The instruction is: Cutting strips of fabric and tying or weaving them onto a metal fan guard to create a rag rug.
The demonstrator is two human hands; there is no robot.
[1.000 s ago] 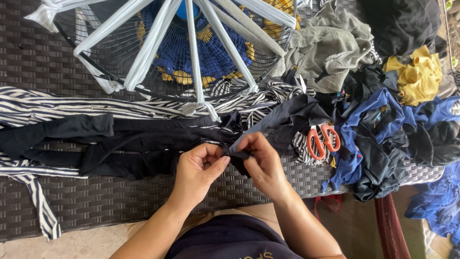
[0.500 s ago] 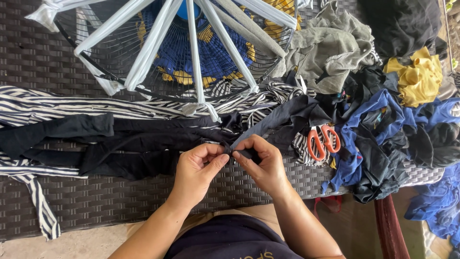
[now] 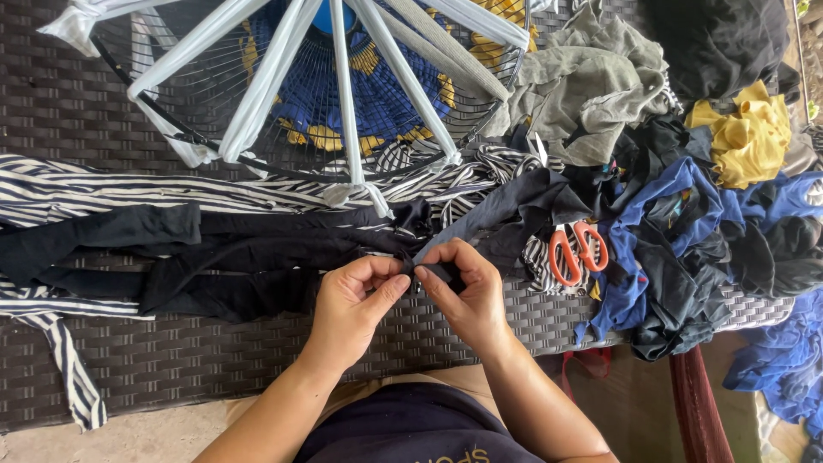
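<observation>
Item one, as I log it from the head view: the black fabric strip [image 3: 257, 257], a long, limp, matte band of dark knit cloth. It lies flat across the woven wicker table [image 3: 129, 360], running from the left edge toward the middle in several overlapping, wrinkled lengths, with its near end gathered between my two hands at the table's front edge.

My left hand [image 3: 351, 309] pinches the strip's end between thumb and forefinger, fingers curled. My right hand [image 3: 467, 296] is closed on the same end from the other side, fingertips touching those of the left; a darker grey-black band runs up and away from this grip toward the upper right.

Item two: zebra-striped cloth [image 3: 171, 193], black and white, lying beneath and behind the black strip, one tail hanging off the table at lower left.

Item three: orange-handled scissors [image 3: 576, 249], resting just right of my right hand, on fabric.

Item four: a round wire frame [image 3: 154, 107] wrapped with pale fabric strips radiating like spokes, above the strip.

Item five: heap of scraps [image 3: 686, 240] at right, blue, black, grey-green and yellow.
</observation>
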